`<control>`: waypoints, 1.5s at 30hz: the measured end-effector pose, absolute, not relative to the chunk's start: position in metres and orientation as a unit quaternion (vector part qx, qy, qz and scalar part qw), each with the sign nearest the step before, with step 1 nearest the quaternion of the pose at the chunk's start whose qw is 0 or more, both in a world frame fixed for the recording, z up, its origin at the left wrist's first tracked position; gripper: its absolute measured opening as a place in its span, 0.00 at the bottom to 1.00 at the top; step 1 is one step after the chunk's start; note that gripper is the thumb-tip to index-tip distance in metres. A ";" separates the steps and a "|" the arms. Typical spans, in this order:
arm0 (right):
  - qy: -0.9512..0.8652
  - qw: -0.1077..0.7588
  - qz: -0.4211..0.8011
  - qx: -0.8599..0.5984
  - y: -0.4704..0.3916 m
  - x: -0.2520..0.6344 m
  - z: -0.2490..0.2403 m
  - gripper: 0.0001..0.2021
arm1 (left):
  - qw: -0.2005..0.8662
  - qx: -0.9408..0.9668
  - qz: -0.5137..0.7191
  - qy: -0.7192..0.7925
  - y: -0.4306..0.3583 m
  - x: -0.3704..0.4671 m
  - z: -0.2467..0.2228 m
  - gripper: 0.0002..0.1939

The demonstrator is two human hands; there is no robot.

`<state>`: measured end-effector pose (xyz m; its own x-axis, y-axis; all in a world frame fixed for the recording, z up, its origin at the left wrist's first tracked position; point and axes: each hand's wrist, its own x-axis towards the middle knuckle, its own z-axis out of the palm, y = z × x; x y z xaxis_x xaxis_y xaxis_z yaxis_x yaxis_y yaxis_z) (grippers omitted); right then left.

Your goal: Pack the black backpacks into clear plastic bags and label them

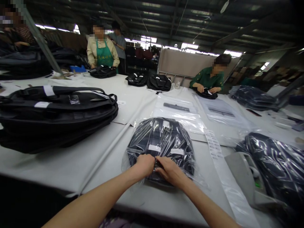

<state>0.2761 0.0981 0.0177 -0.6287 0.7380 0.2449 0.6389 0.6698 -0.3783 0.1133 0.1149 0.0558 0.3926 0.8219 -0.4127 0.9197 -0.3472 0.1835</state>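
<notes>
Two hands: both at the lower half of a dark backpack (158,136), at its 6 o'clock side, fingertips close together.
Left hand (145,164): closed, knuckles up, gripping the clear plastic bag (140,129) around the backpack.
Right hand (168,169): fingers bent, thumb pointing at the left hand, in contact with the plastic (whether it pinches the film, I cannot tell).
Backpack: lying inside the plastic, on the white-covered table (104,177), directly ahead of the wearer; clock positions below are taken from it.
White tags: three visible through the film, one near 12 o'clock, two across the middle.
Label strip (215,148): 3 to 4 o'clock, running toward the near edge.
Grey device (242,177): 3 to 4 o'clock, beyond the strip (green spot on it; type not determined).
Wrapped bags (277,155): 3 o'clock, shiny plastic over dark fabric.
Flat plastic bags (175,109): 12 to 2 o'clock, each with a dark printed band.
Black bag stack (57,120): 9 to 10 o'clock, white bands on the straps.
Person in green (206,77): 1 o'clock, hands on a small black bag (207,93).
Two black bags (159,82): 12 o'clock, across the table.
Person in green apron (103,53): 11 o'clock, hands at another black bag (102,72).
</notes>
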 end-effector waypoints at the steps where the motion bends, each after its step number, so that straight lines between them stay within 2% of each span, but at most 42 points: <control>1: -0.884 0.190 0.166 -0.393 0.102 0.277 0.018 0.19 | 0.192 0.810 -0.127 0.539 0.115 0.113 0.056 0.10; 3: -0.866 0.168 0.212 -0.419 0.112 0.276 0.019 0.19 | 0.187 0.811 -0.125 0.540 0.114 0.112 0.057 0.09; 8: -0.850 0.124 0.270 -0.435 0.130 0.271 0.015 0.06 | 0.201 0.812 -0.072 0.543 0.113 0.103 0.051 0.13; 13: -0.861 0.116 0.271 -0.413 0.131 0.271 0.013 0.06 | 0.245 0.803 -0.002 0.544 0.117 0.101 0.047 0.24; 16: -0.869 0.125 0.260 -0.401 0.129 0.272 0.014 0.08 | 0.283 0.813 0.036 0.508 0.122 0.085 0.066 0.26; 19: -0.875 0.139 0.256 -0.388 0.127 0.272 0.015 0.08 | 0.296 0.830 0.131 0.455 0.110 0.041 0.088 0.22; 20: -0.874 0.142 0.258 -0.385 0.127 0.272 0.016 0.08 | 0.290 0.840 0.170 0.427 0.100 0.024 0.091 0.27; 22: -0.873 0.146 0.264 -0.383 0.126 0.272 0.017 0.08 | 0.223 0.872 0.188 0.392 0.077 -0.006 0.088 0.52; 23: -0.872 0.146 0.267 -0.383 0.126 0.271 0.018 0.09 | 0.161 0.893 0.170 0.384 0.065 -0.016 0.081 0.56; 24: -0.872 0.147 0.267 -0.383 0.125 0.271 0.019 0.09 | 0.095 0.908 0.161 0.376 0.054 -0.022 0.071 0.56; 25: -0.872 0.148 0.268 -0.383 0.125 0.272 0.020 0.09 | 0.035 0.915 0.165 0.367 0.046 -0.023 0.061 0.53; 27: -0.870 0.152 0.267 -0.386 0.124 0.272 0.021 0.09 | -0.023 0.915 0.223 0.334 0.038 -0.017 0.039 0.36; 29: -0.867 0.158 0.268 -0.389 0.124 0.273 0.022 0.09 | 0.031 0.891 0.316 0.325 0.041 -0.006 0.023 0.14; 30: -0.865 0.160 0.270 -0.391 0.124 0.273 0.021 0.09 | 0.094 0.854 0.365 0.360 0.044 -0.001 0.018 0.07; 31: -0.863 0.161 0.273 -0.395 0.124 0.273 0.021 0.09 | 0.178 0.788 0.412 0.421 0.048 0.003 0.013 0.07; 33: -0.857 0.155 0.277 -0.407 0.124 0.273 0.019 0.09 | 0.340 0.585 0.474 0.564 0.057 0.009 0.005 0.14; 36: -0.849 0.142 0.279 -0.425 0.125 0.272 0.017 0.10 | 0.448 0.374 0.493 0.646 0.072 0.013 -0.008 0.20; 41: -0.840 0.140 0.282 -0.443 0.126 0.271 0.015 0.12 | 0.439 0.314 0.517 0.664 0.088 -0.001 -0.010 0.18; 43: -0.836 0.139 0.290 -0.444 0.127 0.271 0.013 0.12 | 0.375 0.283 0.558 0.684 0.083 -0.009 0.003 0.19; 45: -0.834 0.138 0.296 -0.444 0.128 0.270 0.011 0.11 | 0.278 0.326 0.600 0.675 0.072 -0.007 0.020 0.16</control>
